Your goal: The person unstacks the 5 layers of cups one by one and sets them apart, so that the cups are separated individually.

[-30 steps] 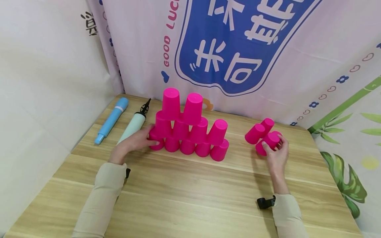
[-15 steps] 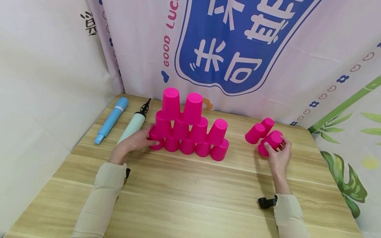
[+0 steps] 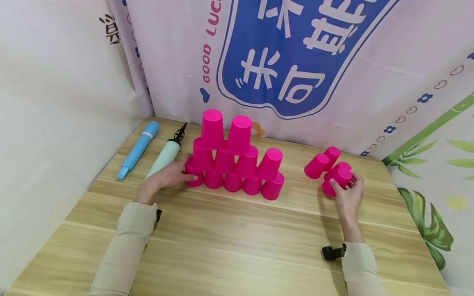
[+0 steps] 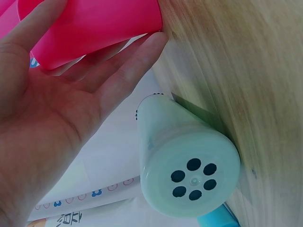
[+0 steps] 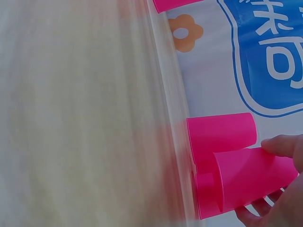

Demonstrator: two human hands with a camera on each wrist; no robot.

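Observation:
Upside-down pink cups (image 3: 247, 162) stand in a stack of three rows, two cups on top. At the stack's lower left, my left hand (image 3: 168, 176) holds the end cup (image 3: 195, 177) of the bottom row, thumb in front and fingers on the far side; the same cup (image 4: 104, 28) fills the top of the left wrist view. My right hand (image 3: 348, 195) grips another pink cup (image 5: 255, 179) by its sides, at the right. A second pink rim shows below this cup in the head view; I cannot tell whether the two are nested.
Close behind the right hand stand two more pink cups (image 3: 316, 165), upside down. Left of the stack lie a pale green hand pump (image 3: 164, 158) and a blue pump-like tube (image 3: 138, 150). A printed curtain (image 3: 177, 74) hangs behind the wooden table (image 3: 237, 242).
My right hand has shifted slightly right and toward me, and the cup it grips moved along. My left hand and the stack have stayed in place.

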